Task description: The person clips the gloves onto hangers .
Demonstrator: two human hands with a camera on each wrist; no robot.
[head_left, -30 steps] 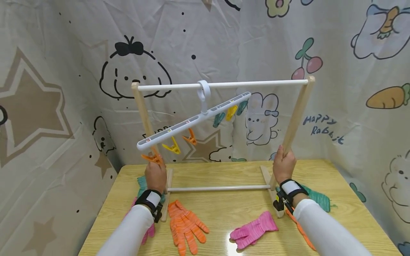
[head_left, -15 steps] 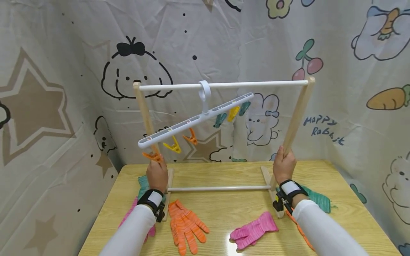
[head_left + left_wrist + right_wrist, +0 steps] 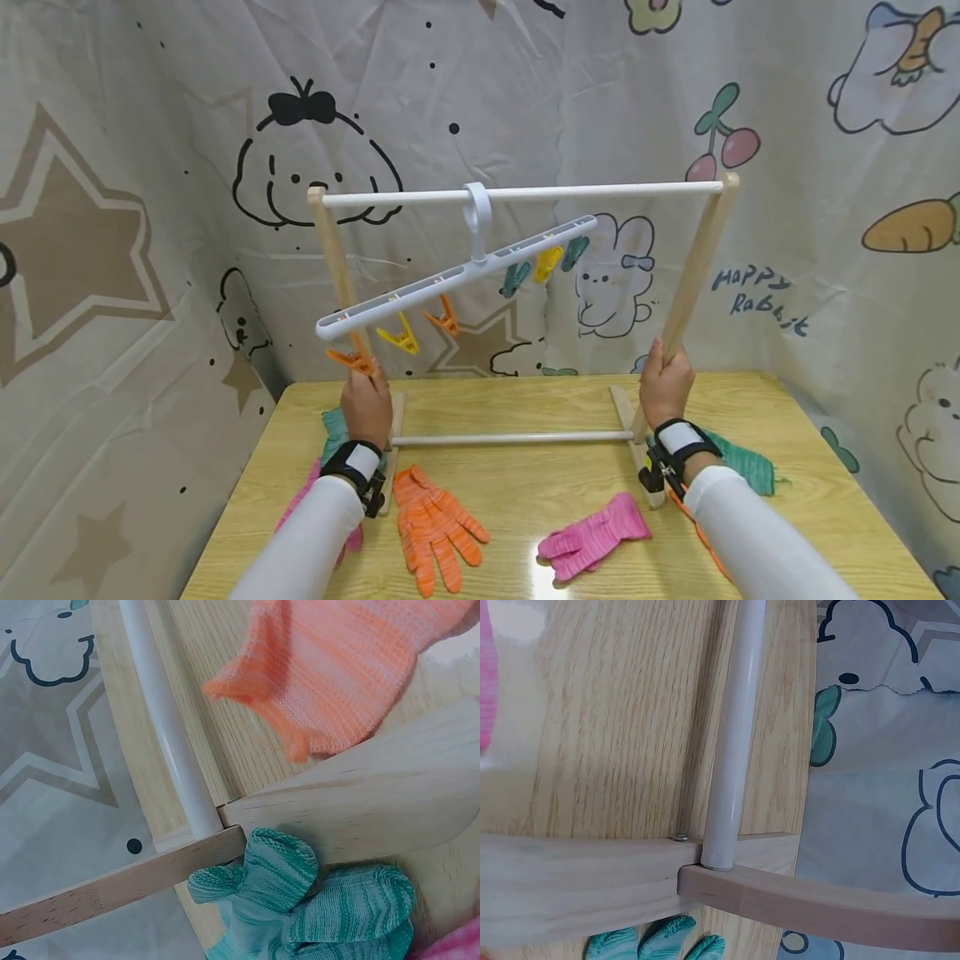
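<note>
The tilted white plastic bar hanger with coloured clips has levelled slightly, seemingly settling, as left hand and right hand curl fingers round pale wooden uprights

A round white rod meets a pale wooden foot bar and a squared wooden post; the bar lies on the light wood-grained desk. A streaked green knitted glove shows beside the bar, pink fabric at the left edge, and grey printed cloth beyond.
</note>
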